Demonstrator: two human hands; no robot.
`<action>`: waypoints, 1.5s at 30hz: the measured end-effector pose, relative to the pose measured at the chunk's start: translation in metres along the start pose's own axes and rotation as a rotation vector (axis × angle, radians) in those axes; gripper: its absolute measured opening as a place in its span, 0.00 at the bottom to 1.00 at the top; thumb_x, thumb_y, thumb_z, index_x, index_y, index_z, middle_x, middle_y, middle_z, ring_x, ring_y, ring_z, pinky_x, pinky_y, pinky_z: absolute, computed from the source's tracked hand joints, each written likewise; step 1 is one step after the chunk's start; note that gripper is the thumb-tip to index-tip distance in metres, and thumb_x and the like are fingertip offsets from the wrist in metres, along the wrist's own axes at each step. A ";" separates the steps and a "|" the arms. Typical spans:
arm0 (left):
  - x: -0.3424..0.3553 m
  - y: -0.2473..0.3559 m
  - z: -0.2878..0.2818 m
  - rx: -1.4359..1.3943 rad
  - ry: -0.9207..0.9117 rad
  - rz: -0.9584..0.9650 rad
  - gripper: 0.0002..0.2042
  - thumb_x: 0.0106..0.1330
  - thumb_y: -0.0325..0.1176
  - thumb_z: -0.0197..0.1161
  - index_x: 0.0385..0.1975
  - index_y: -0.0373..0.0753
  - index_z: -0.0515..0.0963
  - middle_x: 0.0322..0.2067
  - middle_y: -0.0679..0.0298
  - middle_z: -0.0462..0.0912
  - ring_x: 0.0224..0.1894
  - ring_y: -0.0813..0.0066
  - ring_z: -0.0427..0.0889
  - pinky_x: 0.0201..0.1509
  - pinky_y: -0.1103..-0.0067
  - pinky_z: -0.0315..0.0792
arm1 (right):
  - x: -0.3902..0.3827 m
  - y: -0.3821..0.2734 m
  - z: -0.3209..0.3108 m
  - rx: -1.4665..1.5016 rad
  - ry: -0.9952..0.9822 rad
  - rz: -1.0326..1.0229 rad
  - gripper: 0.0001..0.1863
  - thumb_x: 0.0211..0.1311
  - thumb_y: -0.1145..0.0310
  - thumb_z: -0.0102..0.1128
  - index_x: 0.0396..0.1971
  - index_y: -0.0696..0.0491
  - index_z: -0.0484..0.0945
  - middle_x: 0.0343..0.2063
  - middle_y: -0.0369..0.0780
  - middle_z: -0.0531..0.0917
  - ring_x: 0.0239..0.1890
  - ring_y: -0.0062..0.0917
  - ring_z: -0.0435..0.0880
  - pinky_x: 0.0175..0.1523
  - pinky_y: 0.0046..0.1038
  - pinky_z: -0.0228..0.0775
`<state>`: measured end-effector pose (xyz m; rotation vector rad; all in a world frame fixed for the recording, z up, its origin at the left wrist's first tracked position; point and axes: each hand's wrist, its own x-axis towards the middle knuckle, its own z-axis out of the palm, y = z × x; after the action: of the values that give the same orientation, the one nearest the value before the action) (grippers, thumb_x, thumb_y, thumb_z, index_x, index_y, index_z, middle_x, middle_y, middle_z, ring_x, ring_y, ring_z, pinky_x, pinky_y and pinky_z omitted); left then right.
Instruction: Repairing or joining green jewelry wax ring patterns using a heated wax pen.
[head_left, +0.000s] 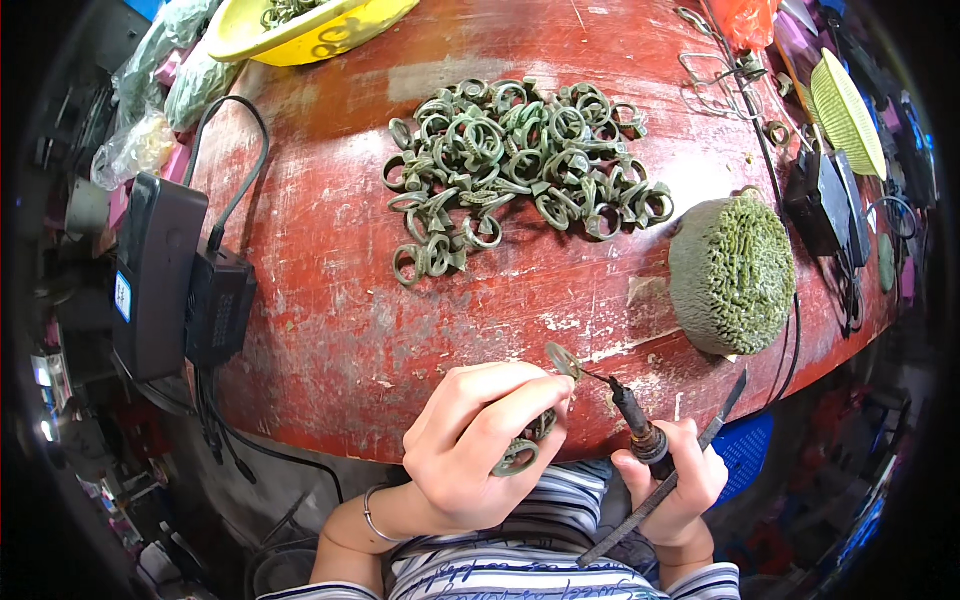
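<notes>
My left hand (470,450), wearing a thin bangle, has curled fingers around several greenish rings (515,457). At its fingertips a green ring (560,358) is held upright, with the thin metal tip of a dark pen-like tool (630,410) at it. My right hand (690,480) grips that tool and also a long flat metal file (628,517), which slants across below it. A pile of similar green rings (500,150) lies on the red table (330,340) beyond my hands. Right of the pile sits a round green block (730,270) with a rough textured face.
A yellow basin (290,45) with rings is at back left, near plastic bags (150,70). Black power boxes (155,280) and cables stand at left. At right are a black adapter (820,205), wires and a pale green colander (845,110). A blue perforated item (740,450) shows below the table.
</notes>
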<state>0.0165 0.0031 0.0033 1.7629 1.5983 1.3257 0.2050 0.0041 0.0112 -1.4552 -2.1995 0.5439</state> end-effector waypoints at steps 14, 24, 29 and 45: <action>0.009 -0.008 -0.011 -1.149 0.071 -0.530 0.07 0.56 0.21 0.56 0.34 0.30 0.71 0.40 0.50 0.73 0.31 0.72 0.78 0.21 0.86 0.71 | 0.036 -0.015 -0.007 0.347 -0.028 0.130 0.18 0.44 0.71 0.69 0.37 0.57 0.74 0.20 0.40 0.76 0.17 0.26 0.76 0.24 0.22 0.67; 0.014 -0.018 -0.026 -1.596 0.055 -0.610 0.16 0.62 0.34 0.54 0.47 0.33 0.67 0.45 0.47 0.73 0.36 0.66 0.78 0.20 0.86 0.70 | 0.103 -0.023 0.022 0.355 -0.040 0.115 0.17 0.50 0.76 0.61 0.42 0.60 0.72 0.19 0.44 0.76 0.20 0.30 0.76 0.30 0.25 0.68; 0.018 -0.013 -0.031 -1.400 0.079 -0.683 0.11 0.61 0.30 0.56 0.40 0.30 0.71 0.37 0.51 0.77 0.28 0.76 0.77 0.18 0.89 0.68 | 0.087 -0.029 0.016 0.473 -0.216 0.204 0.10 0.51 0.75 0.62 0.33 0.60 0.74 0.16 0.39 0.74 0.17 0.21 0.71 0.27 0.21 0.65; 0.032 0.003 -0.044 -1.079 0.263 -0.572 0.07 0.60 0.26 0.56 0.35 0.31 0.74 0.29 0.58 0.78 0.25 0.81 0.75 0.17 0.88 0.65 | 0.097 -0.031 0.025 0.447 -0.086 0.034 0.14 0.51 0.74 0.61 0.39 0.58 0.72 0.19 0.44 0.77 0.22 0.34 0.78 0.31 0.27 0.68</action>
<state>-0.0225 0.0196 0.0379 0.4659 0.9965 1.6573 0.1342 0.0811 0.0221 -1.2475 -1.9480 1.0490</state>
